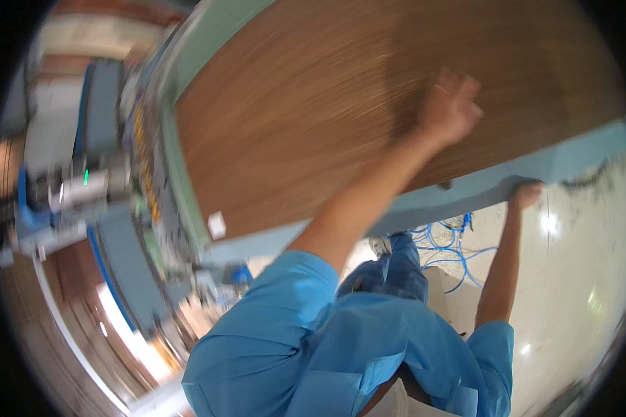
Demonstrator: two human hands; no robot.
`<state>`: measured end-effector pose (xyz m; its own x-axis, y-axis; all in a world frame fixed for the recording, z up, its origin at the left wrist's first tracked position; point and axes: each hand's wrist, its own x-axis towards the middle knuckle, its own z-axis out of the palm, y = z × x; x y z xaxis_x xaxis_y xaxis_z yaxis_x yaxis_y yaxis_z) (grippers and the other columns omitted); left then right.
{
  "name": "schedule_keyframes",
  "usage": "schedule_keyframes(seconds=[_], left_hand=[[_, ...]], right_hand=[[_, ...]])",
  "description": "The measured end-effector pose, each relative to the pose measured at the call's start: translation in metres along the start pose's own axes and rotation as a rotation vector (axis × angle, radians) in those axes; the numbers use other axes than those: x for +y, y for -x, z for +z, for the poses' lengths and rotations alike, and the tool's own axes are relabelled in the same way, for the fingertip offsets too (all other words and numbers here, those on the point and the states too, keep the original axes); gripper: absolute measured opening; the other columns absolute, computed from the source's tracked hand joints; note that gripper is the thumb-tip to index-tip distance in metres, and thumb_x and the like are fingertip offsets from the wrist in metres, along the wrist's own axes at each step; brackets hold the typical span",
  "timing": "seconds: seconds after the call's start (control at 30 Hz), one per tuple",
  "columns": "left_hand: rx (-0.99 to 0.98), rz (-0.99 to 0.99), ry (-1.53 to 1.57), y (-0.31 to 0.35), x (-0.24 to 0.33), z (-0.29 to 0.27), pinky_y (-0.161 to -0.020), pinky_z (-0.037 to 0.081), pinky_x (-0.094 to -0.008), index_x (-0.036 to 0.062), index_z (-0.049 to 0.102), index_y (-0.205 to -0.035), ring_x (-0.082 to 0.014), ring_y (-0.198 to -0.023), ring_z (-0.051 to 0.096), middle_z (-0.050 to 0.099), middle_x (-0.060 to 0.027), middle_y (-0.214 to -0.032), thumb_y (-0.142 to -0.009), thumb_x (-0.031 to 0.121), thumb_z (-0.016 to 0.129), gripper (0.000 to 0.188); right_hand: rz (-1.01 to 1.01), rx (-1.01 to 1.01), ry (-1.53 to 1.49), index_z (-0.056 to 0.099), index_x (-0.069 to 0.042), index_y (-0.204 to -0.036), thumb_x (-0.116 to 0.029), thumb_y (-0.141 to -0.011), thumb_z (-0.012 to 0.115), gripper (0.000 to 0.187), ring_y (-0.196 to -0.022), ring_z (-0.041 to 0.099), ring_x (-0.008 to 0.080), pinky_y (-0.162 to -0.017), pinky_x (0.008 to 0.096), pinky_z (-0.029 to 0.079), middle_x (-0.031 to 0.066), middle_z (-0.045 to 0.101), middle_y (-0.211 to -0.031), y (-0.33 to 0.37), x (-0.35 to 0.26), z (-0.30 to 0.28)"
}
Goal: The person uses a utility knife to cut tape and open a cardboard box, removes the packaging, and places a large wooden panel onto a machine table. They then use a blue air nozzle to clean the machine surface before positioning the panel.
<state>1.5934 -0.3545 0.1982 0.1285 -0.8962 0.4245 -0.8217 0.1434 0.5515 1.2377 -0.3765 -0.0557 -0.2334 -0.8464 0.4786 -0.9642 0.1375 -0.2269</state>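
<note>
A large brown wood-grain panel (292, 132) lies on a pale blue-green table (494, 170). My left hand (452, 110) is over the panel with its fingers bent. Motion smears those fingers, so I cannot make out whether they hold anything or touch the surface. Down at the table's near edge, my right hand (526, 195) is curled against the rim, part of its fingers hidden. A small white label (217, 225) sits on the panel's near left corner. Near the panel's front edge shows a small dark spot (445, 185).
Left of the panel runs a blurred machine (149, 167) with a row of yellow parts and a green light. Grey pads (129, 271) with blue edges stand beyond it. Blue hose (452, 250) lies coiled on the pale, shiny floor (570, 257) beside my legs.
</note>
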Motion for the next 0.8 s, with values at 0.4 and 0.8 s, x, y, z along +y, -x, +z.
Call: schedule_keyframes(seconds=[0.4, 0.8], left_hand=[[-0.674, -0.516, -0.008, 0.61, 0.086, -0.24, -0.093, 0.049, -0.0412, 0.0118, 0.064, -0.117, -0.0325, -0.108, 0.062, 0.066, -0.013, -0.116, -0.091, 0.042, 0.055, 0.041], [0.008, -1.831, 0.989, 0.863, 0.021, -0.311, -0.087, 0.05, -0.035, -0.0013, 0.056, -0.127, -0.0275, -0.101, 0.062, 0.066, -0.0172, -0.108, -0.098, 0.053, 0.044, 0.063]], right_hand=[[0.847, -0.824, -0.892, 0.051, -0.005, -0.129, -0.046, -0.098, 0.05, 0.052, -0.07, 0.066, 0.0242, -0.056, 0.0342, 0.057, 0.0156, 0.067, -0.088, 0.071, 0.019, -0.053], [-0.626, -1.229, 0.108, 0.064, -0.005, -0.106, -0.026, -0.096, 0.039, 0.035, -0.098, 0.063, 0.0367, -0.083, 0.0485, 0.05, 0.0197, 0.065, -0.105, 0.549, -0.01, -0.281]])
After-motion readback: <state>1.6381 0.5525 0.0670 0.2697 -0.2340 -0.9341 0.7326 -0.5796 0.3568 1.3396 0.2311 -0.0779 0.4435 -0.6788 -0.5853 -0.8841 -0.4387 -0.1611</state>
